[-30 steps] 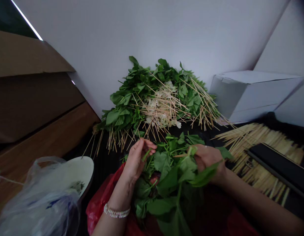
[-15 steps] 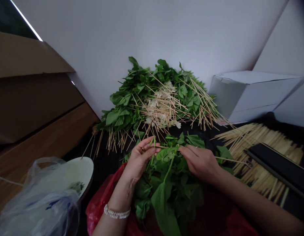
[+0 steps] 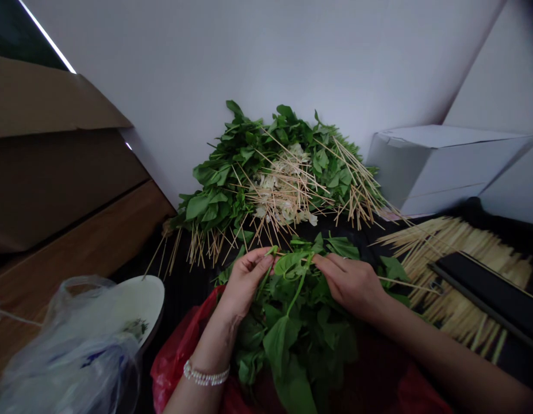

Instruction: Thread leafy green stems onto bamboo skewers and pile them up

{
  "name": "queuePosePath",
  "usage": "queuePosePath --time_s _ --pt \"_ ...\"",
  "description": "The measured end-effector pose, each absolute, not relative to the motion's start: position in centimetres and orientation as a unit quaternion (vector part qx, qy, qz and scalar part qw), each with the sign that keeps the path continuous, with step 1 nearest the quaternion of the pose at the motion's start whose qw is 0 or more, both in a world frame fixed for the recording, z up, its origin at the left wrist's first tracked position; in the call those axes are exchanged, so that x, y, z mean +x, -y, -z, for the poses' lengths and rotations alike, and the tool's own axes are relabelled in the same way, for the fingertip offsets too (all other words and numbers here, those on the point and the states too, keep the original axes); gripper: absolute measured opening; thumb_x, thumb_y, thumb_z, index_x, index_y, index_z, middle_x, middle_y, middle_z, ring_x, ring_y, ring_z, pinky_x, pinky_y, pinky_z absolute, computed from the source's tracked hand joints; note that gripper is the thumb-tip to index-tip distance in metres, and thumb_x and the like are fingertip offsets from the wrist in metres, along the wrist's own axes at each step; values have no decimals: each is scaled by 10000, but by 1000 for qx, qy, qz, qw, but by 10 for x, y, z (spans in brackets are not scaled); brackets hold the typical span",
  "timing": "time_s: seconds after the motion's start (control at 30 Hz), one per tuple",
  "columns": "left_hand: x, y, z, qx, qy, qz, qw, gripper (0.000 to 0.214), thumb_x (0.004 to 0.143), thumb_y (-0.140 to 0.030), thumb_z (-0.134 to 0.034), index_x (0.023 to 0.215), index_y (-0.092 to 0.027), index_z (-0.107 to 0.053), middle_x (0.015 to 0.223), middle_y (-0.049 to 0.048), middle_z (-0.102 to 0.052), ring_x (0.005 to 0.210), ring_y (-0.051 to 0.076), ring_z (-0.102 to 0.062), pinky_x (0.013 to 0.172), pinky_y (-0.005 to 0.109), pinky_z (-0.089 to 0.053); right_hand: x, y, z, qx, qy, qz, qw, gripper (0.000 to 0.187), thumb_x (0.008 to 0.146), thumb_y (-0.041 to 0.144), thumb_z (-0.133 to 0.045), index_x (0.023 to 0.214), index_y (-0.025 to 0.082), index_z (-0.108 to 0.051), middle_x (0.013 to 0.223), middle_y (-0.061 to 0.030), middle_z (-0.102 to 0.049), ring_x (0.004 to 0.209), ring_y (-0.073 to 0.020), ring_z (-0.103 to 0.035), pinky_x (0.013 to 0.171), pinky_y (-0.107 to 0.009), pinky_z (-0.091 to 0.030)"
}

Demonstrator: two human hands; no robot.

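Note:
My left hand (image 3: 248, 279) pinches a green leafy stem (image 3: 270, 253) near the tip of a thin wooden skewer. My right hand (image 3: 352, 282) is closed round that skewer (image 3: 408, 284), whose long end sticks out to the right past the wrist. Between the two hands, leafy greens (image 3: 294, 265) hang on the skewer, one stem drooping with a large leaf. Beneath lies a heap of loose leafy greens (image 3: 313, 339) in a red plastic bag (image 3: 184, 339). My right fingertips are partly hidden by the leaves.
Skewered greens (image 3: 214, 172) and pale skewered pieces (image 3: 287, 184) are piled against the white wall. Many bare skewers (image 3: 468, 247) lie right, under a black flat object (image 3: 490, 293). A white bowl (image 3: 152, 293) and clear plastic bag (image 3: 68, 356) are left; a white box (image 3: 451, 167) stands behind.
My left hand has lowered slightly, bringing the stem against the skewer's tip, where it now bends over. My right hand has stayed almost still.

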State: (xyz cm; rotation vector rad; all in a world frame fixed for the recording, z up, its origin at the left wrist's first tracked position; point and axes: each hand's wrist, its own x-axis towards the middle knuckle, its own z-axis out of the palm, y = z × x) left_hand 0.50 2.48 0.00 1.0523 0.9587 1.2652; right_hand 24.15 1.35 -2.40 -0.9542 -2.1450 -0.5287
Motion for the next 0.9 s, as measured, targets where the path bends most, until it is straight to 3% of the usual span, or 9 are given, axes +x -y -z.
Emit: queuePosePath --time_s 0.3,0.9 --pt "7 -25 -2 405 -380 -561 613 291 634 -342 -905 822 -163 -774 635 -19 -686 583 70 -584 577 164 -451 241 -13 25 -366 830 194 374 313 937 94 -407 1101 141 -668 834 -55 -705 637 -111 -604 601 -232 -442" --pt "8 -24 -5 388 -391 -563 616 291 606 -326 -918 758 -156 -737 679 -7 -725 595 69 -606 591 171 -468 240 -12 25 -353 832 187 386 290 941 95 -423 1097 127 -665 820 -53 -705 631 -118 -629 593 -237 -459"
